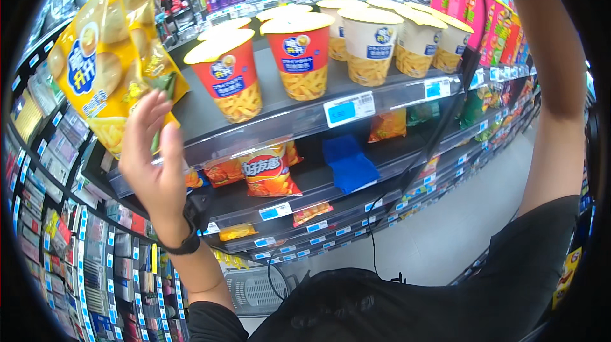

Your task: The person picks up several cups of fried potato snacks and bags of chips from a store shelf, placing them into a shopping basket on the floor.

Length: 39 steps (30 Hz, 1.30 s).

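My left hand is raised at the left end of the top shelf, thumb and fingers apart and loosely bent. It is in front of yellow snack bags; whether it touches them I cannot tell. Beside the bags stand red snack cups with yellow lids and cream-coloured cups. My right arm rises along the right side past the top edge; its hand is out of sight.
Lower shelves hold orange chip bags and a blue cloth-like item. Pink packets stand at the back right. A grey basket and cables lie below, over the pale floor. Racks of small packaged goods fill the left.
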Each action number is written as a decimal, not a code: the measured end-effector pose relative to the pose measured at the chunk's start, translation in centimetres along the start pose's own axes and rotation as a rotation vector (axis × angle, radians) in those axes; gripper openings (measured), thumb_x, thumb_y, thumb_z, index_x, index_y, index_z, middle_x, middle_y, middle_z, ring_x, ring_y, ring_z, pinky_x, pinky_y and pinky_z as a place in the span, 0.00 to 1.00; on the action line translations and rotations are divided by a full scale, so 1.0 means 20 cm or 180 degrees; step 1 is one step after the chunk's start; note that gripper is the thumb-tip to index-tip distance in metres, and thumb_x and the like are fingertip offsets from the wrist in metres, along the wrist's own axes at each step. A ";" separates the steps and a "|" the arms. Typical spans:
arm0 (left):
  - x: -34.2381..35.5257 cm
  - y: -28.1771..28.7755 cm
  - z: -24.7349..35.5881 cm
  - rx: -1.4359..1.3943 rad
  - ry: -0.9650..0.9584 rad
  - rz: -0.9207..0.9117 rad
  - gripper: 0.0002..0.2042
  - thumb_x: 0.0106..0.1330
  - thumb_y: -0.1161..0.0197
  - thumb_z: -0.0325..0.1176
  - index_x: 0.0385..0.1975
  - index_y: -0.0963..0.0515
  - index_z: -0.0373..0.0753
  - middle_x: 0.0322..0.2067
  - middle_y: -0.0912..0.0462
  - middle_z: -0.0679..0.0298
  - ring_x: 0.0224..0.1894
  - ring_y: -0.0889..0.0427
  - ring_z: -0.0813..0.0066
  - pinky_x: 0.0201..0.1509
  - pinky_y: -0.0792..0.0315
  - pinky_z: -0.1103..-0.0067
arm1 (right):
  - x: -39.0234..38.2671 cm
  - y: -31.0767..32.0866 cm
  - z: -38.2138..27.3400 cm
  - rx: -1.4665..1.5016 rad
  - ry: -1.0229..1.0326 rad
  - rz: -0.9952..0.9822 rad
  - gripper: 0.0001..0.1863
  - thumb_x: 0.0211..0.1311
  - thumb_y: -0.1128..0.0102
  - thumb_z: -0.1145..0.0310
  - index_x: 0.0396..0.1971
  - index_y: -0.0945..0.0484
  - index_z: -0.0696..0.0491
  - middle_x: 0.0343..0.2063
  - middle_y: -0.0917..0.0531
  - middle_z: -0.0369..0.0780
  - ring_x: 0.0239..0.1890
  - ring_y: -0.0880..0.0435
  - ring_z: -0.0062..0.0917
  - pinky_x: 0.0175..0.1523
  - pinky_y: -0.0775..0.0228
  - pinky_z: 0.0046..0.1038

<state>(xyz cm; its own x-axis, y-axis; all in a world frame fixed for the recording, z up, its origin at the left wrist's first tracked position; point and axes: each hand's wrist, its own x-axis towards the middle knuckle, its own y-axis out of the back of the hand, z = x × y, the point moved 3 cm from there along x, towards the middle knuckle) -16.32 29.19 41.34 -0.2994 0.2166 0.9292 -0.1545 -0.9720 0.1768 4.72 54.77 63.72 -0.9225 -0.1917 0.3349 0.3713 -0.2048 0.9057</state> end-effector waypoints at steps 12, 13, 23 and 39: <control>-0.91 -0.07 -0.26 -0.0530 0.1334 -0.0650 0.05 0.66 0.43 0.20 0.35 0.21 0.29 0.32 0.16 0.57 0.36 0.18 0.71 0.43 0.25 0.77 | -1.01 -1.32 -0.33 0.2219 -0.0175 0.0179 0.20 0.47 0.46 0.86 0.43 0.20 0.58 0.41 0.16 0.45 0.43 0.16 0.42 0.49 0.23 0.35; -1.01 -0.10 -0.30 -0.0532 0.1636 -0.0604 0.04 0.67 0.42 0.21 0.36 0.20 0.29 0.33 0.16 0.58 0.36 0.18 0.73 0.43 0.25 0.79 | -1.06 -1.48 -0.30 0.2586 -0.0492 0.0402 0.20 0.47 0.50 0.87 0.42 0.20 0.60 0.42 0.16 0.47 0.44 0.17 0.44 0.50 0.24 0.37; -1.48 -0.01 -0.25 0.0240 0.2545 -0.0487 0.05 0.65 0.38 0.23 0.38 0.19 0.31 0.31 0.14 0.59 0.33 0.16 0.72 0.40 0.25 0.79 | -1.01 -2.24 -0.49 0.3125 -0.1585 0.1061 0.09 0.58 0.45 0.84 0.35 0.18 0.60 0.33 0.14 0.45 0.35 0.15 0.36 0.42 0.25 0.30; -1.81 0.71 -0.12 0.1482 0.3162 -0.0164 0.07 0.65 0.39 0.25 0.38 0.18 0.31 0.33 0.14 0.55 0.36 0.13 0.65 0.44 0.22 0.75 | -0.32 -2.20 -1.12 0.3932 -0.0471 0.0763 0.08 0.61 0.41 0.82 0.39 0.19 0.61 0.32 0.14 0.43 0.32 0.14 0.27 0.40 0.23 0.24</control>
<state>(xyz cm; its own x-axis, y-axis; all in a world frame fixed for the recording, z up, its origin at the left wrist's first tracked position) -9.99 7.79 9.33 -0.9599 0.0312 0.2785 0.1194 -0.8535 0.5073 -3.36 43.41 15.96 -0.8785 0.0253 0.4770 0.2587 0.8647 0.4305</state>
